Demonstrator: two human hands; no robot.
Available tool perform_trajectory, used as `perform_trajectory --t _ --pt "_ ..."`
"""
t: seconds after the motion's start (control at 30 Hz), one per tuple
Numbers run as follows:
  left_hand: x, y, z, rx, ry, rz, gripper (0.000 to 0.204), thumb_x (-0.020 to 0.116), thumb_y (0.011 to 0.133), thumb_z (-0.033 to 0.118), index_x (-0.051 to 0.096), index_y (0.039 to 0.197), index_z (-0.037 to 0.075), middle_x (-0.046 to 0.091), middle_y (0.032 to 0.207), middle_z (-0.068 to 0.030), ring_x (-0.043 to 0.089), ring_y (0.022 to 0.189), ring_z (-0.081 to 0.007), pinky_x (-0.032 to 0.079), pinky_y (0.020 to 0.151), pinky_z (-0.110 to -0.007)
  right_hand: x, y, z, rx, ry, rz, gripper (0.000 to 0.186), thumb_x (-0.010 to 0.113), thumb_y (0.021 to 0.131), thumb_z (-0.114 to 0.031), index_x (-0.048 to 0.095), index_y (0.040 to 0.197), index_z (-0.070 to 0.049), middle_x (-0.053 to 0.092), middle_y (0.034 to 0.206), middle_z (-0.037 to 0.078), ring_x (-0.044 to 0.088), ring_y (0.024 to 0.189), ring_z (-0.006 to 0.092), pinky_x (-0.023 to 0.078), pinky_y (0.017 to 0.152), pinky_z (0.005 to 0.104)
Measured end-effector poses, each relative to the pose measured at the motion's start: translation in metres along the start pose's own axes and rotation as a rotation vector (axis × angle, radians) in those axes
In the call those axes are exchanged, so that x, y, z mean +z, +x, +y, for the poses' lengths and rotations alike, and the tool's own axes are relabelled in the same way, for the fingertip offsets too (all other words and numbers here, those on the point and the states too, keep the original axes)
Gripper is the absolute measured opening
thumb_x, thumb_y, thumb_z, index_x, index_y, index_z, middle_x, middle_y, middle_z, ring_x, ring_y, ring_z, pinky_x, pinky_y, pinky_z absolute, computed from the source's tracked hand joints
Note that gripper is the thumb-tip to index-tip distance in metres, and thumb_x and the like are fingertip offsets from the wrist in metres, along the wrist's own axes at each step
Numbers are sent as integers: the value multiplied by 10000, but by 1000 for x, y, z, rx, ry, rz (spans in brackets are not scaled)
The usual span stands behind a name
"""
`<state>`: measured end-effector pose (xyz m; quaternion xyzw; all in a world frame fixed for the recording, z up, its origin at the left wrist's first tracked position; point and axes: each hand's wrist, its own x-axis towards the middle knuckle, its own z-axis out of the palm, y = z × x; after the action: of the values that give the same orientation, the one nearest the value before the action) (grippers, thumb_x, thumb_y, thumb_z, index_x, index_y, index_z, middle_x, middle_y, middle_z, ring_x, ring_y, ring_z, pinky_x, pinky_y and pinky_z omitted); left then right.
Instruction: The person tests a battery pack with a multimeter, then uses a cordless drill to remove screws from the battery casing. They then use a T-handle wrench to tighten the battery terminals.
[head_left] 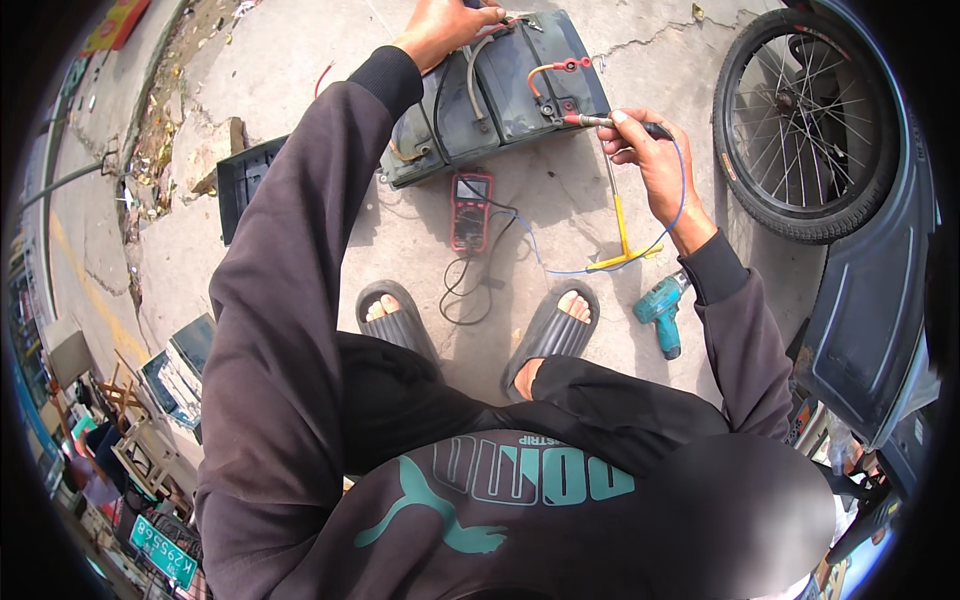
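Note:
A dark bank of batteries (455, 105), joined by short cables, lies on the ground in front of me. My right hand (650, 160) grips a test probe (598, 121), its red tip by a terminal at the bank's near right corner; contact cannot be made out. Over the far side reaches my left hand (445, 28), closed around a dark, thin thing cut off by the upper edge, seemingly another probe. A red multimeter (469, 212) rests just before the bank, a blue lead (560, 271) looping from it toward my right hand. Red-ended orange cable (545, 75) sits on top.
A yellow T-handle tool (622, 240) and a teal cordless drill (660, 315) lie by my right forearm. At right stands a spoked wheel (808, 130) beside a dark vehicle panel (870, 320). A black open tray (238, 190) is left of the bank. My sandalled feet flank the meter lead.

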<state>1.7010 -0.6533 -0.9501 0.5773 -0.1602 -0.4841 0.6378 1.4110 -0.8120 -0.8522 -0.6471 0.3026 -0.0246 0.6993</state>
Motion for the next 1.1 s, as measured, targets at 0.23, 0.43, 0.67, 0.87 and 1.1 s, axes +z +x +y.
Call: perform_trajectory --t 0.23,0.43,0.67,0.87,1.1 --pt "-8 -7 -2 39 -20 -40 365 514 1033 226 570 1247 -64 604 1313 -200 527 1317 -263 428 1073 -360 9 6 -1 -17 1 -35 220 649 968 -204 676 1059 -6 724 907 90 656 774 100 520 665 231" --pt "-19 10 -12 56 37 0 364 492 1043 225 567 1238 -73 626 1278 -183 558 1282 -253 454 1050 -355 18 15 3 -81 -125 -73 231 662 963 -214 678 1072 -11 729 912 62 653 777 86 518 661 226" --pt "-14 5 -6 21 90 -31 530 308 1077 350 487 1316 -88 594 1320 -193 516 1325 -274 404 1097 -343 20 20 0 -241 -373 -83 200 679 944 -201 701 1002 -11 739 839 63 664 725 83 526 655 238" --pt "-18 5 2 -62 -396 -95 459 393 1057 286 511 1286 -95 606 1286 -233 558 1277 -282 440 1070 -354 21 34 -12 -261 -525 -145 216 682 936 -220 706 972 -8 742 788 63 671 679 95 532 648 250" --pt "2 0 1 64 47 47 329 530 1008 134 537 1258 -80 620 1263 -217 613 1204 -274 509 992 -347 12 40 -24 -123 -471 -259 246 675 952 -252 698 1018 -16 736 850 68 648 717 93 534 667 246"
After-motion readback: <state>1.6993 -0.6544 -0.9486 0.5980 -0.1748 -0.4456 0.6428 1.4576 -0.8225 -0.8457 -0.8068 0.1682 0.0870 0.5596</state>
